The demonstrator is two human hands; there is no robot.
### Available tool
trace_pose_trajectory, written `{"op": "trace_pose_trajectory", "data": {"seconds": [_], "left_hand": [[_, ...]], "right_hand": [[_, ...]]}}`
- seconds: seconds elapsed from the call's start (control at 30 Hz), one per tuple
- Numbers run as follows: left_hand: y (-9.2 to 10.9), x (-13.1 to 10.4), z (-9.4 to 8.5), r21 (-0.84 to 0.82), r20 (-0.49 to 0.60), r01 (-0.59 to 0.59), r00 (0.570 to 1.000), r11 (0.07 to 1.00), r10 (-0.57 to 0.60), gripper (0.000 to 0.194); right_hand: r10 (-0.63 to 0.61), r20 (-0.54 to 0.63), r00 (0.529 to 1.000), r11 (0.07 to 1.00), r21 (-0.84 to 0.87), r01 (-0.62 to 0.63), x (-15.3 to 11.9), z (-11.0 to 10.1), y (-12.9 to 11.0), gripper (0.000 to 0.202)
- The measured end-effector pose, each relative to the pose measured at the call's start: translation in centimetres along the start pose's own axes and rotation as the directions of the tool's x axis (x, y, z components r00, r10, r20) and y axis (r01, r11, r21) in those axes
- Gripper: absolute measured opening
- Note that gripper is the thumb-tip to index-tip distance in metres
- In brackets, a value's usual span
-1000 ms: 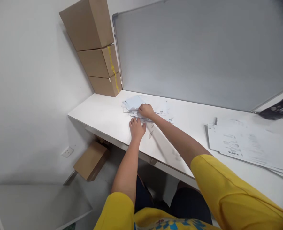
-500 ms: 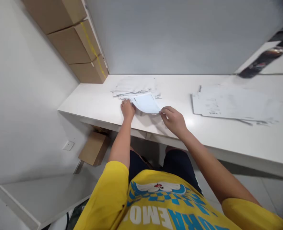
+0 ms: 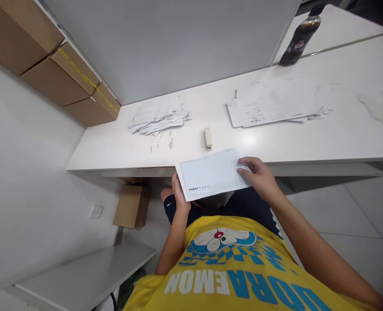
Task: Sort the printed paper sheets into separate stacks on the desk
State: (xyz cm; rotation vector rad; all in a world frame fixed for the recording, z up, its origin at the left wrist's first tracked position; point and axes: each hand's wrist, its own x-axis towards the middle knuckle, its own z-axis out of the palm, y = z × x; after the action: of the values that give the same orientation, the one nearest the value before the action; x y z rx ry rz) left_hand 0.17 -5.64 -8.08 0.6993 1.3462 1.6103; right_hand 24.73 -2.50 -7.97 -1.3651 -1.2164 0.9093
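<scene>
I hold a white paper sheet printed PONY [image 3: 211, 175] above the front edge of the desk, tilted, with another white sheet edge showing beneath it at the left. My left hand [image 3: 180, 194] supports its left end from below, the fingers mostly hidden by the paper. At the right end, my right hand [image 3: 255, 176] is closed on the edge, thumb and fingers on the sheet. Just beyond the sheet lies a small cream-coloured block-shaped object [image 3: 208, 139], maybe a stapler. An uneven paper pile [image 3: 161, 115] is on the desk farther left.
A second, wider paper pile [image 3: 269, 106] lies to the right on the white desk [image 3: 113, 147]. A cola bottle [image 3: 300, 39] stands behind it. Cardboard boxes [image 3: 97, 106] are stacked at the left end, and another cardboard box [image 3: 131, 206] sits below the desk.
Both hands have drawn the PONY sheet back from the left pile toward my body. The cream block has come into sight. My view has turned and shifted to the right.
</scene>
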Motion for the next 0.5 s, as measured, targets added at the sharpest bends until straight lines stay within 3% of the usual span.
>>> {"op": "trace_pose_trajectory", "data": {"seconds": [0.1,0.27,0.4,0.5], "left_hand": [[0.0,-0.5,-0.8,-0.001,0.153,0.165,0.975,0.986,-0.163,0.049],[0.4,0.7,-1.7,0.146,0.109,0.193,0.972,0.970,-0.209,0.051],[0.2,0.9,-1.9,0.134,0.140,0.194,0.967,0.972,-0.213,0.057],[0.0,0.6,-1.5,0.131,0.096,0.217,0.968,0.967,-0.230,0.054]], "right_hand": [[0.082,0.055,0.995,0.996,0.035,-0.084,0.5,-0.5,1.1,0.031],[0.153,0.093,0.984,0.978,0.132,-0.165,0.5,-1.3,0.6,0.051],[0.253,0.217,0.943,0.940,0.175,-0.293,-0.2,-1.7,-0.4,0.044],[0.328,0.275,0.904,0.914,0.151,-0.378,-0.7,-1.7,-0.9,0.041]]}}
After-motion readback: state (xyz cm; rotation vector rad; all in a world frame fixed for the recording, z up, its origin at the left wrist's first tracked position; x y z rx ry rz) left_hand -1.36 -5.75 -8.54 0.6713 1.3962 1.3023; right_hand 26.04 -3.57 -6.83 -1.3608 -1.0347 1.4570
